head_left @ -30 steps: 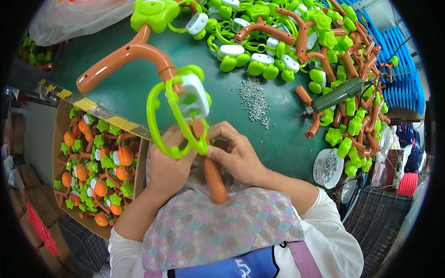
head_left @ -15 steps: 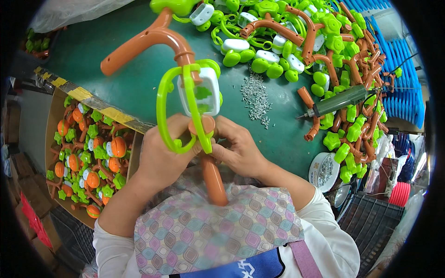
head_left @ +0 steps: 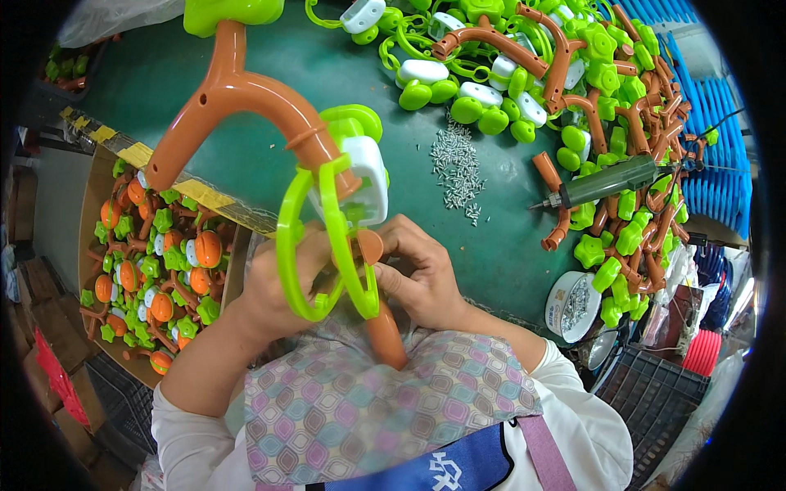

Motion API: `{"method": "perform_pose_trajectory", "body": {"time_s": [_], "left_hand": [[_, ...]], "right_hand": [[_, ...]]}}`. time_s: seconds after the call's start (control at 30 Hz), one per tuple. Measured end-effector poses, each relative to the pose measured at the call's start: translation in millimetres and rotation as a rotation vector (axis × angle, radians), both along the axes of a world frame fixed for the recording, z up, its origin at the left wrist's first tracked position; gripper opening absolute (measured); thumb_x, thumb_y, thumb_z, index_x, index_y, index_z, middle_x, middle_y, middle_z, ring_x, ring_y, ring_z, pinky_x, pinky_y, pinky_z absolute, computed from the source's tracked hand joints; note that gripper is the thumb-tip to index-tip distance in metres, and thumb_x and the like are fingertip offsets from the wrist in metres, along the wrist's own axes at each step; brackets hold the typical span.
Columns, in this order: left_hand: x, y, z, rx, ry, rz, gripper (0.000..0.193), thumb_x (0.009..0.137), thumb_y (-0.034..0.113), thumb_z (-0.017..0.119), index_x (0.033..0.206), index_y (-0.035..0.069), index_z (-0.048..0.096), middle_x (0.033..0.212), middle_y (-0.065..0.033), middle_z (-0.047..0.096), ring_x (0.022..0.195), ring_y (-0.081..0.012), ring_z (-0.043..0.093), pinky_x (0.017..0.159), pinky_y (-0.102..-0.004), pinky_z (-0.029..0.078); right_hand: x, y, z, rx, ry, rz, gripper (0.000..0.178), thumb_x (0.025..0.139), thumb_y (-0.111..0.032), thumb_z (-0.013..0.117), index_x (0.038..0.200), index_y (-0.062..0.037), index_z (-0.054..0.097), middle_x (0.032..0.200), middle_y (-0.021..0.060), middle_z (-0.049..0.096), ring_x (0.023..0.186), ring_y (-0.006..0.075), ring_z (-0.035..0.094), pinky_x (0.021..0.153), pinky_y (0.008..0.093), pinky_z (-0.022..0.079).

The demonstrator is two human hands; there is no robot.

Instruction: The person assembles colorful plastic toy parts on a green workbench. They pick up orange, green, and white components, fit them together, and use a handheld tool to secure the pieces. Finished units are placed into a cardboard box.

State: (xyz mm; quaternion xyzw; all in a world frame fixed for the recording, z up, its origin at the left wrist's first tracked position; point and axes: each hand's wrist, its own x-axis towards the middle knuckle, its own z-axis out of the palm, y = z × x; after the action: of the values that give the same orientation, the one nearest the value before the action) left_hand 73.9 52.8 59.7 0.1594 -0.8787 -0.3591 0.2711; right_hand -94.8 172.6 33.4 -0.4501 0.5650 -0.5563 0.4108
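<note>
The right hand's (head_left: 422, 278) thumb and forefinger bend inward; their exact pinch cannot be told. The left hand's (head_left: 282, 278) fingers curl around a glossy brown-and-lime plastic toy before the apron (head_left: 385, 409): straight tube (head_left: 385, 335), oval double hoop (head_left: 288, 245), white block (head_left: 375, 176), forked branch (head_left: 254, 98), lobed knob (head_left: 233, 12).

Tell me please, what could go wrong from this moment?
The branched plastic assembly extends well beyond the left hand and right hand, so it might tip or twist if the grip loosens. The loose screws lie in an uncovered heap on the green tabletop; a bump could scatter them. The electric screwdriver lies against loose parts and may shift if they are disturbed.
</note>
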Motion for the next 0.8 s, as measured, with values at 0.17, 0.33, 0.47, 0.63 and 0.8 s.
{"method": "perform_pose_trajectory", "body": {"time_s": [0.17, 0.33, 0.47, 0.63, 0.8], "left_hand": [[-1.0, -5.7, 3.3, 0.159, 0.020, -0.054, 0.028, 0.080, 0.011, 0.079, 0.104, 0.002, 0.069, 0.095, -0.0119, 0.070, 0.082, -0.0282, 0.070, 0.071, -0.0383, 0.056], [-6.0, -1.5, 3.5, 0.082, 0.006, 0.044, 0.019, 0.080, 0.009, 0.076, 0.097, 0.005, 0.069, 0.092, -0.0093, 0.069, 0.082, -0.0273, 0.069, 0.071, -0.0384, 0.054], [-11.2, -2.5, 5.4, 0.256, -0.016, 0.006, 0.024, 0.081, 0.011, 0.078, 0.101, 0.004, 0.068, 0.093, -0.0108, 0.069, 0.083, -0.0272, 0.068, 0.072, -0.0372, 0.054], [-18.8, 7.6, 11.3, 0.319, 0.016, 0.115, 0.026, 0.081, 0.014, 0.079, 0.104, 0.004, 0.070, 0.090, -0.0134, 0.069, 0.077, -0.0309, 0.069, 0.067, -0.0374, 0.055], [-18.7, 13.5, 15.6, 0.322, -0.022, 0.091, 0.030, 0.084, 0.012, 0.076, 0.112, 0.003, 0.069, 0.095, -0.0153, 0.066, 0.085, -0.0330, 0.068, 0.073, -0.0392, 0.053]], "right_hand": [[-0.4, -2.4, 2.0, 0.038, -0.049, 0.021, 0.021, 0.088, -0.019, 0.075, 0.089, -0.0016, 0.064, 0.087, 0.0063, 0.058, 0.080, 0.0173, 0.055, 0.072, 0.0289, 0.045], [0.6, -2.7, -6.7, 0.082, -0.336, 0.042, 0.020, 0.091, -0.018, 0.074, 0.094, -0.0020, 0.062, 0.088, 0.0039, 0.057, 0.084, 0.0121, 0.055, 0.076, 0.0276, 0.046], [0.1, 3.4, -1.3, 0.212, -0.377, 0.050, 0.020, 0.095, -0.019, 0.071, 0.099, -0.0019, 0.060, 0.091, 0.0025, 0.057, 0.091, 0.0093, 0.057, 0.081, 0.0279, 0.048], [-4.6, 23.7, 20.9, 0.449, -0.451, 0.119, 0.036, 0.099, -0.023, 0.066, 0.122, 0.0012, 0.053, 0.104, 0.0065, 0.062, 0.098, 0.0110, 0.059, 0.087, 0.0285, 0.049], [-13.6, 22.3, 44.0, 0.627, -0.623, 0.372, 0.049, 0.103, -0.031, 0.057, 0.132, 0.0063, 0.045, 0.109, 0.0100, 0.063, 0.100, 0.0141, 0.060, 0.090, 0.0313, 0.050]]}}
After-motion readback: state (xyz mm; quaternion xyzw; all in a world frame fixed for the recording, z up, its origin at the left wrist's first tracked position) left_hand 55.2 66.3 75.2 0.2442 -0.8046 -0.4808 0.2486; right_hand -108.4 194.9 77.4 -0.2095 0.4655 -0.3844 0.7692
